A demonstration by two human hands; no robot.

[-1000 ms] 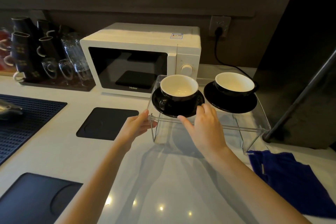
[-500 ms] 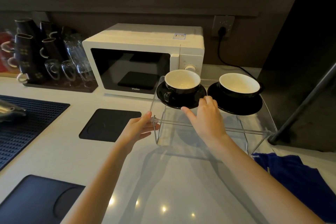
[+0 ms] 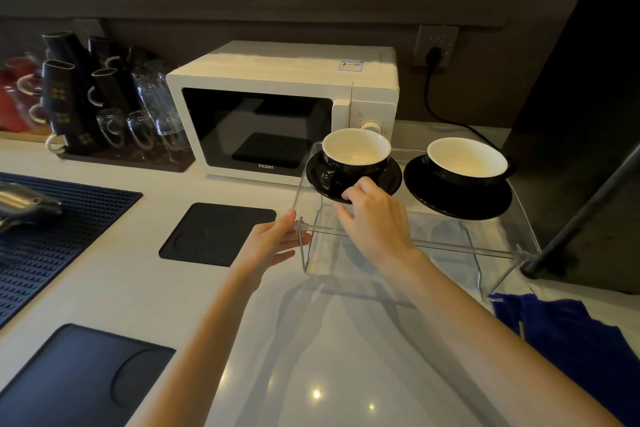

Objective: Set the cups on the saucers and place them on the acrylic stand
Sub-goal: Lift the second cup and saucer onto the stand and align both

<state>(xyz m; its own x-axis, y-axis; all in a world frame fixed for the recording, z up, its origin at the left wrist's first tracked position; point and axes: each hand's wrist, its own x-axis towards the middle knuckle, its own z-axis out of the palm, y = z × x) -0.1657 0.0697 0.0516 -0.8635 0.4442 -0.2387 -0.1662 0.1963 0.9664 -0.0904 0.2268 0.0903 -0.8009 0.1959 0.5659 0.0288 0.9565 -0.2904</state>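
Acrylic stand holds both cups on saucers.
Left hand pinches stand corner, steadying; right hand, loosely curled, fingertips nudging left saucer.

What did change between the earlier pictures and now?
The right hand pushed the left saucer with its cup farther back on the acrylic stand. Unchanged: the left hand grips the stand's front corner; the right cup and saucer stayed.

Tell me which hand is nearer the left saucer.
Right. The right hand has its fingertips on the left saucer at its front rim; the left hand grips the stand at its front-left corner, below.
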